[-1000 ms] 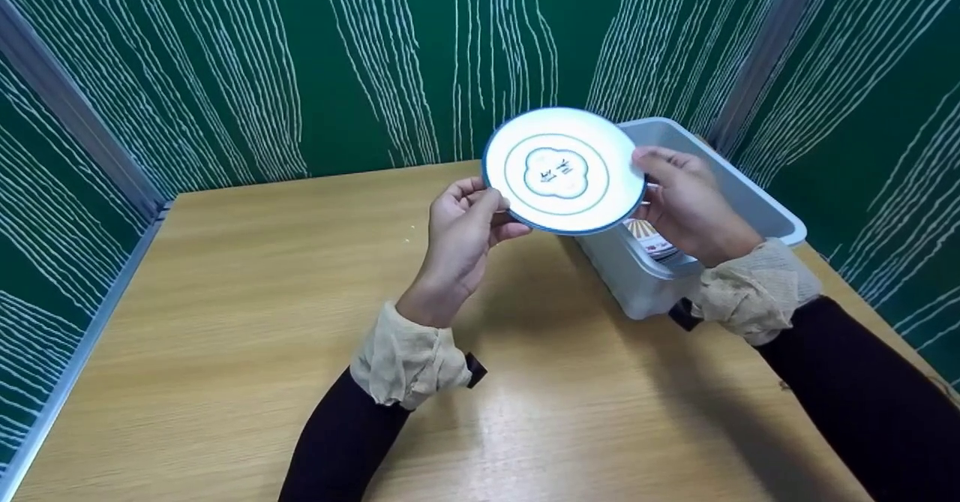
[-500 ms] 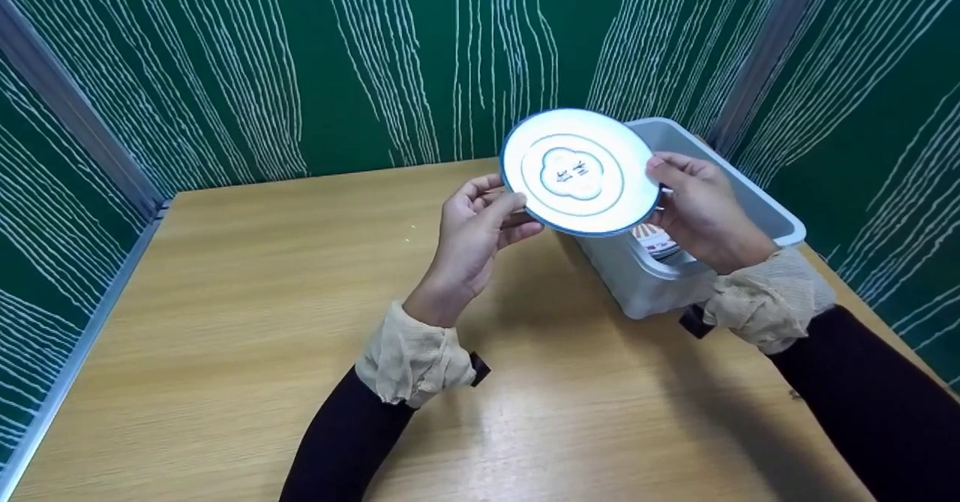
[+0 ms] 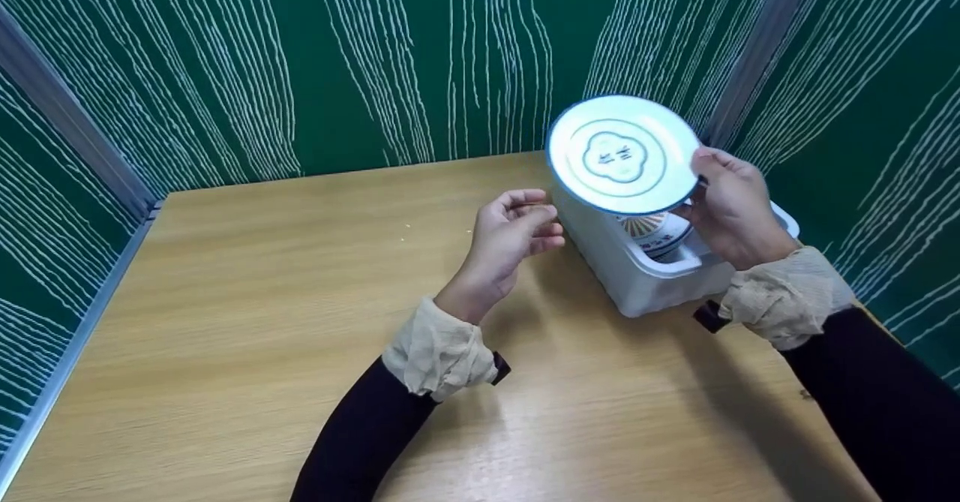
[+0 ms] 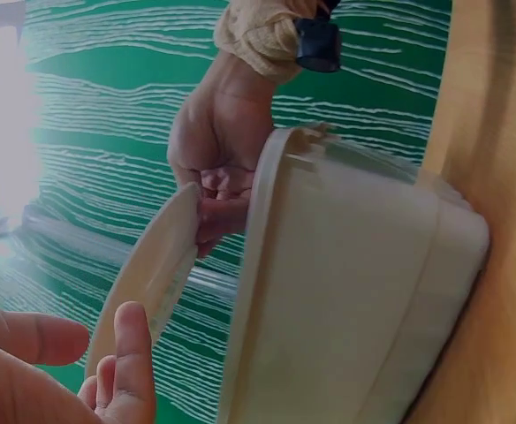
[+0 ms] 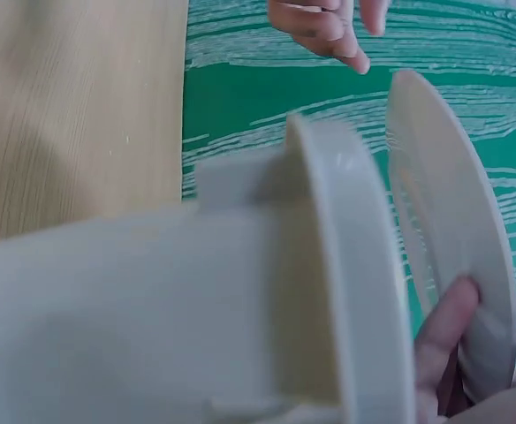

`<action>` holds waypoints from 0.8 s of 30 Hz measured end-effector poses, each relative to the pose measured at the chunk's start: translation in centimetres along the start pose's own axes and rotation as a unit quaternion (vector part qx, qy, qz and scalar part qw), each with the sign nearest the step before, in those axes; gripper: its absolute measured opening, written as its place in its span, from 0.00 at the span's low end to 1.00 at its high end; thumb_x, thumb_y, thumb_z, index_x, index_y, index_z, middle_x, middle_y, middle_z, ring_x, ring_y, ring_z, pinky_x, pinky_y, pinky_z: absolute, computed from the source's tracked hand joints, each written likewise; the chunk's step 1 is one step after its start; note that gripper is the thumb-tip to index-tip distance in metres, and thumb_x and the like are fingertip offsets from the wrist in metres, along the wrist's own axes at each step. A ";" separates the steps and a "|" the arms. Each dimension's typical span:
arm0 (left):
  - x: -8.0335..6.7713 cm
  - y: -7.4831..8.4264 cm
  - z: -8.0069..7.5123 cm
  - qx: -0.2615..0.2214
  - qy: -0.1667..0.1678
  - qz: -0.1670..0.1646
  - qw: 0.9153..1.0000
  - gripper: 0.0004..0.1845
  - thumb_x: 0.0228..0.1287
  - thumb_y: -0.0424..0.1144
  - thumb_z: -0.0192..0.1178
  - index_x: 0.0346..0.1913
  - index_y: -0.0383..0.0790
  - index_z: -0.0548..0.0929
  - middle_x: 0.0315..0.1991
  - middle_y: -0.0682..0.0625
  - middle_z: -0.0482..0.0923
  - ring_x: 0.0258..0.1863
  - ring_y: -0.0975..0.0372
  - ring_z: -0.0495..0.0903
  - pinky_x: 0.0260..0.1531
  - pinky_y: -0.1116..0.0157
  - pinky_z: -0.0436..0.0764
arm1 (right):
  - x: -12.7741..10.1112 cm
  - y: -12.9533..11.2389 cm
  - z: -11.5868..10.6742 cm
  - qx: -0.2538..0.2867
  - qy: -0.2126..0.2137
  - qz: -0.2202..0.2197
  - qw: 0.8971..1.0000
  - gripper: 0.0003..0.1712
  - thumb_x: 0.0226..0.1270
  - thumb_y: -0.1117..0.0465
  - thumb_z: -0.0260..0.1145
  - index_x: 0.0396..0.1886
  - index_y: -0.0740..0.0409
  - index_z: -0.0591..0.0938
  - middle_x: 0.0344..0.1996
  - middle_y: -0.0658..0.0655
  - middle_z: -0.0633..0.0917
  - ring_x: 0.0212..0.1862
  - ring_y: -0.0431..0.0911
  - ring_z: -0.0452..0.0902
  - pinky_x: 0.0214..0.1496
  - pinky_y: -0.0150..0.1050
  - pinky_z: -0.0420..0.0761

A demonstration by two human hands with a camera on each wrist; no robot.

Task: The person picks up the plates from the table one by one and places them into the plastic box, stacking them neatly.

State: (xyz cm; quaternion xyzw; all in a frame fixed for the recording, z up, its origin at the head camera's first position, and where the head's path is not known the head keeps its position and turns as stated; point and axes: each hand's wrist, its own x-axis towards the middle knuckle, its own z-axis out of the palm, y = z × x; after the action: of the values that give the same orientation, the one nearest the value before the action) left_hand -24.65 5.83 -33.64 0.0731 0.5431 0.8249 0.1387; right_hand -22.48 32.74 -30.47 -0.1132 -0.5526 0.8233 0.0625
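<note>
My right hand pinches the right edge of a white plate with a blue rim and a clover-shaped outline in its middle. The plate is tilted and held above a light grey plastic bin. To its lower left, my left hand is off the plate, its fingers loosely bent with nothing between them. In the left wrist view the plate hangs just beyond the left fingertips, beside the bin's rim. From the right wrist, the thumb and fingers show against the plate's lower part.
Inside the bin lie patterned dishes, one with orange rays, partly covered by the plate. The bin stands on a wooden table near its right edge. Green walls with white streaks enclose the back and sides.
My left hand has let go of the plate. The right hand has carried the plate to the right and over the bin, while the left hand has followed a little to the right.
</note>
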 end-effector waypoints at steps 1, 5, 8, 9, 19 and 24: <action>0.2 -0.3 0.2 0.005 0.002 -0.006 1.000 0.12 0.69 0.27 0.64 0.53 0.36 0.79 0.38 0.43 0.79 0.33 0.56 0.85 0.38 0.61 0.90 | 0.1 0.0 -0.3 0.011 0.012 0.001 1.000 0.24 0.81 0.52 0.55 0.71 0.52 0.75 0.62 0.54 0.81 0.53 0.44 0.82 0.46 0.35 0.87; 1.0 -1.5 0.7 0.024 0.012 -0.026 0.999 0.12 0.68 0.26 0.65 0.51 0.37 0.79 0.38 0.44 0.79 0.33 0.57 0.83 0.36 0.63 0.89 | 0.6 0.0 -1.2 0.052 0.053 0.001 0.997 0.17 0.81 0.55 0.56 0.63 0.51 0.79 0.64 0.54 0.80 0.53 0.43 0.84 0.46 0.33 0.87; 1.7 -2.3 0.9 0.030 0.022 -0.040 0.998 0.12 0.67 0.27 0.66 0.51 0.38 0.80 0.39 0.44 0.80 0.33 0.57 0.83 0.37 0.63 0.89 | 0.9 0.0 -2.0 0.066 0.072 -0.003 0.995 0.16 0.81 0.56 0.55 0.62 0.51 0.79 0.66 0.55 0.78 0.54 0.43 0.84 0.47 0.33 0.87; 1.9 -2.6 1.0 0.031 0.027 -0.045 0.998 0.12 0.67 0.27 0.66 0.51 0.39 0.80 0.40 0.44 0.80 0.33 0.57 0.83 0.37 0.63 0.89 | 1.0 0.1 -2.2 0.065 0.077 -0.006 0.995 0.17 0.81 0.55 0.55 0.63 0.51 0.78 0.66 0.55 0.77 0.55 0.43 0.84 0.48 0.33 0.87; 2.5 -3.9 2.4 0.006 0.035 -0.064 0.997 0.18 0.64 0.26 0.69 0.55 0.34 0.79 0.40 0.43 0.82 0.35 0.54 0.85 0.35 0.62 0.90 | 3.2 -0.2 -3.6 -0.044 0.146 0.002 0.988 0.32 0.82 0.47 0.45 0.81 0.48 0.58 0.57 0.49 0.74 0.61 0.37 0.73 0.52 0.27 0.82; 2.6 -4.4 3.1 -0.003 0.038 -0.071 0.997 0.17 0.63 0.25 0.69 0.53 0.36 0.79 0.39 0.43 0.82 0.33 0.56 0.84 0.34 0.61 0.90 | 3.7 -0.1 -3.9 -0.085 0.158 0.021 0.984 0.33 0.83 0.46 0.43 0.81 0.49 0.58 0.55 0.49 0.73 0.61 0.38 0.73 0.53 0.29 0.82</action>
State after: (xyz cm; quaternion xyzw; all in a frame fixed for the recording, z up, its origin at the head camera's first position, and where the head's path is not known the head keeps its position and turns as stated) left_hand -25.59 10.94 -36.54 0.0029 0.5494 0.8167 0.1764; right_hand -25.08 37.12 -32.27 -0.2583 -0.6014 0.7462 0.1216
